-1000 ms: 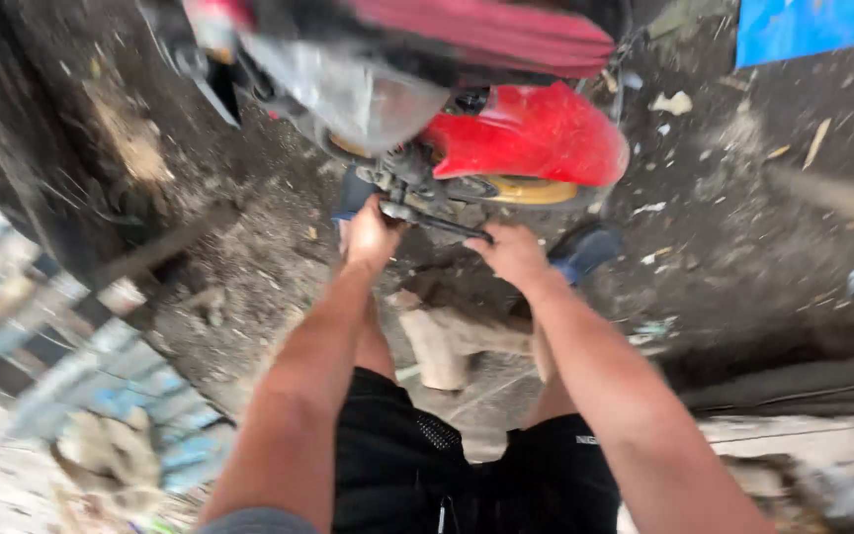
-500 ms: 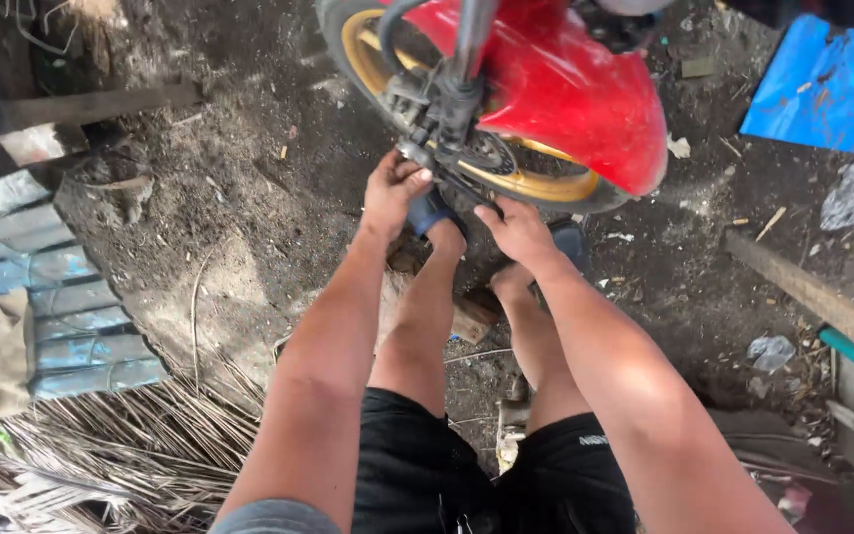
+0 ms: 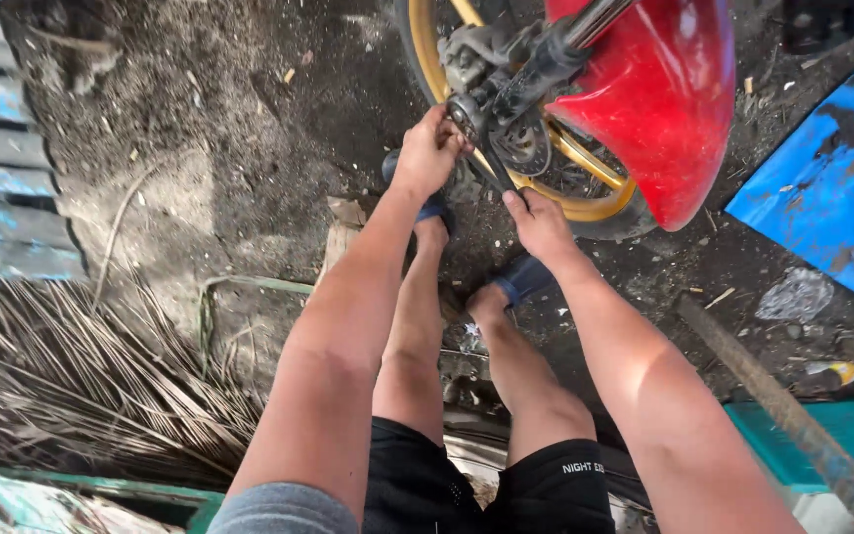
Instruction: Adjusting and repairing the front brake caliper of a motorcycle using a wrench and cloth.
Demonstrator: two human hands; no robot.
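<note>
Both my hands work at the motorcycle's front wheel hub.

My left hand (image 3: 429, 155) grips the axle end (image 3: 464, 111); my right hand (image 3: 538, 222) pinches a thin tool (image 3: 491, 163). Red fender (image 3: 659, 94) overhangs; blue tarp (image 3: 827, 198) lies beside it.

Red fender (image 3: 659, 109), yellow wheel rim (image 3: 585, 203), blue sheet (image 3: 822, 198), black shorts (image 3: 555, 485).

Wheel (image 3: 585, 203) and red fender (image 3: 659, 89) cut off by top edge. Left hand (image 3: 427, 153) fingertips hidden behind axle hardware (image 3: 467, 109). Blue sheet (image 3: 832, 198) cropped at right edge. Debris too small to identify.
</note>
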